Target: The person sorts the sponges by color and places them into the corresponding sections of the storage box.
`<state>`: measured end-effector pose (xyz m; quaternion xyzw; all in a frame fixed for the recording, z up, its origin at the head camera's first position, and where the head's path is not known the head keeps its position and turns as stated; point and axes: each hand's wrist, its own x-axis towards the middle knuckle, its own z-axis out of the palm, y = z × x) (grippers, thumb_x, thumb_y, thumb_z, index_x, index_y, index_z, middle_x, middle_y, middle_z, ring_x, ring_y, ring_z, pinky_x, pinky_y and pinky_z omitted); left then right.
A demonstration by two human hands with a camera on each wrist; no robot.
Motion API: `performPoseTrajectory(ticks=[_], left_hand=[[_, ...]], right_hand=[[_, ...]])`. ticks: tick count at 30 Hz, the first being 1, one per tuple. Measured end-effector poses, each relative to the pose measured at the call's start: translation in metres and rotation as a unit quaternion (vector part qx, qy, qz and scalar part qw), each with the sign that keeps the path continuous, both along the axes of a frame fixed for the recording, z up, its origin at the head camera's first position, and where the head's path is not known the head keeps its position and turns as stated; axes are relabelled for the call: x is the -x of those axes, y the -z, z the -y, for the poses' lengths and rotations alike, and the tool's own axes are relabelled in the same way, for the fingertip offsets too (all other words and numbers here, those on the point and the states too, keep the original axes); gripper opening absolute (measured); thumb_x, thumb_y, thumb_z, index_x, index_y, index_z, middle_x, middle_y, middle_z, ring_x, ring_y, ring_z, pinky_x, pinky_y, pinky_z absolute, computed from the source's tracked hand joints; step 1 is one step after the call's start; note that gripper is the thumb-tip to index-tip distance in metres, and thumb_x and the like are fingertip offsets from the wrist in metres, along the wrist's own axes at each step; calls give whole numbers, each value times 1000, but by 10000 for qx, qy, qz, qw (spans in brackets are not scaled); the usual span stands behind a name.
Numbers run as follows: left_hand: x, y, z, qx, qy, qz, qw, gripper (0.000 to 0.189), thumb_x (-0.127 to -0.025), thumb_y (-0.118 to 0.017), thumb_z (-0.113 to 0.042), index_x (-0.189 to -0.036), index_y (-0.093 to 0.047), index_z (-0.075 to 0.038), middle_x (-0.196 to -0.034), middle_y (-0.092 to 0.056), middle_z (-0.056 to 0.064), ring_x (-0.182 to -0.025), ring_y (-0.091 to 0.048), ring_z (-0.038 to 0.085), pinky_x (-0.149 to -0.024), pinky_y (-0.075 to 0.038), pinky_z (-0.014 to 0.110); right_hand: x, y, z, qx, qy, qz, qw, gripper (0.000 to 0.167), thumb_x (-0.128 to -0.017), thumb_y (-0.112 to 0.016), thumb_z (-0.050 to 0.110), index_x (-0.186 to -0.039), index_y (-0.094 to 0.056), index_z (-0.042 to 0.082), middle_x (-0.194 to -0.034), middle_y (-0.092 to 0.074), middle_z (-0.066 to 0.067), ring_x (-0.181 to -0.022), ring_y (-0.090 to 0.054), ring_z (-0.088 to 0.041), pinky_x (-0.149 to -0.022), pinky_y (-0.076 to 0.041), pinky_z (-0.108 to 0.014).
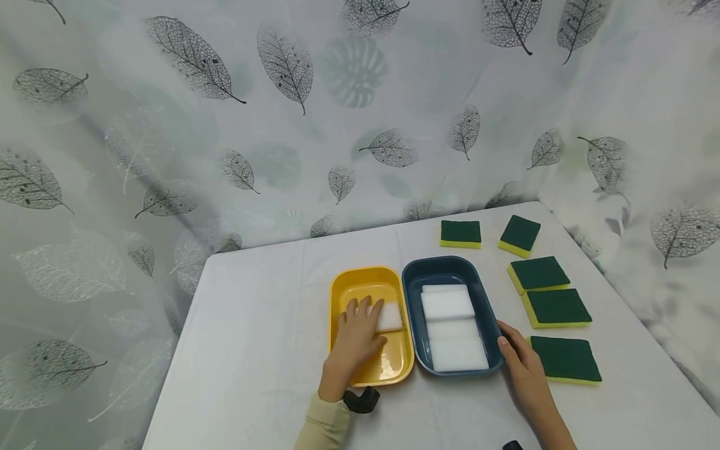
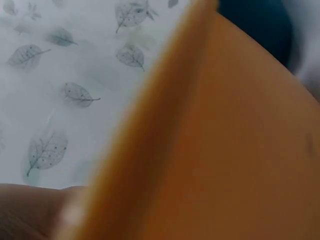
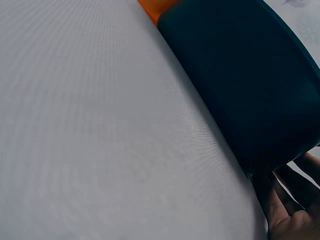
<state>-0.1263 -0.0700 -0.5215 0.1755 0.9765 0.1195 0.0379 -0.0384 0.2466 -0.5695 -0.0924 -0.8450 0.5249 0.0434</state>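
My left hand (image 1: 356, 331) reaches into the yellow tray (image 1: 402, 369) with its fingers spread. Beside its fingers and thumb a white sponge block (image 1: 389, 317) lies flat, partly covered by the hand. The left wrist view is mostly filled by the blurred orange-yellow outer wall of the tray (image 2: 240, 140). To its right stands the dark blue tray (image 1: 413, 294), holding several white sponge blocks (image 1: 458, 353) laid in an overlapping row. My right hand (image 1: 523, 362) touches the blue tray's right side near the front corner, fingertips against the outer wall, as the right wrist view also shows.
Several green-and-yellow scouring sponges (image 1: 557, 306) lie along the right side and back of the table. The white-covered table (image 1: 253, 337) ends at a leaf-patterned curtain (image 1: 292, 156) behind and at both sides. A black piece (image 1: 362, 400) sits by my left wrist.
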Motion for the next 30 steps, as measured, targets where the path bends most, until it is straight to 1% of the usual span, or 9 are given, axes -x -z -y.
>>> performPoseTrajectory(ticks=[2,7,12,18,24,28,30], left_hand=[[0,3,-1,12,-12,-65,10000,72,-92,-80,-32,-155,-48,-16,-155,-48,16,-143,-40,44,-110,-44,62],[0,7,-1,-2,-43,-412,9991,64,-93,-79,-28,-151,-53,-16,-145,-56,12,-131,-50,37,-100,-50,55],[1,9,1,-97,-56,-578,9983,62,-92,-80,-26,-148,-55,-16,-139,-60,11,-126,-52,36,-97,-52,53],[0,6,4,-238,-8,-580,9980,62,-93,-80,-28,-148,-55,-14,-136,-61,10,-124,-54,35,-96,-53,51],[-3,0,11,-605,-93,-459,9971,63,-92,-80,-33,-148,-56,-14,-133,-62,11,-121,-55,33,-97,-53,49],[-5,-2,15,-777,-164,-531,9954,64,-94,-77,-42,-148,-55,-16,-131,-62,10,-119,-54,31,-99,-53,45],[-7,-2,16,-819,-169,-658,9943,65,-93,-76,-45,-148,-55,-17,-130,-62,10,-118,-54,29,-100,-53,43]], right_hand=[[0,0,0,-1,-4,14,10000,58,-112,-40,45,-158,-43,9,-162,-45,-20,-117,-23,35,-93,-26,9],[0,-1,1,-11,-4,25,10000,58,-112,-40,45,-158,-43,9,-162,-45,-20,-118,-24,35,-93,-25,9],[0,0,1,5,18,23,10000,58,-112,-40,45,-158,-43,10,-162,-45,-20,-118,-24,35,-93,-25,9],[-1,3,1,-48,40,-128,9999,56,-112,-41,43,-157,-44,8,-160,-47,-20,-118,-24,35,-93,-25,9],[0,3,1,-64,37,-114,9999,57,-112,-41,43,-157,-44,8,-160,-47,-21,-118,-23,36,-93,-25,9],[-1,1,1,-66,40,-78,9999,57,-112,-41,44,-157,-43,8,-160,-46,-21,-117,-23,36,-93,-24,9],[-1,1,1,-80,39,-66,9999,57,-112,-40,44,-157,-43,8,-160,-46,-21,-117,-23,36,-93,-24,9]])
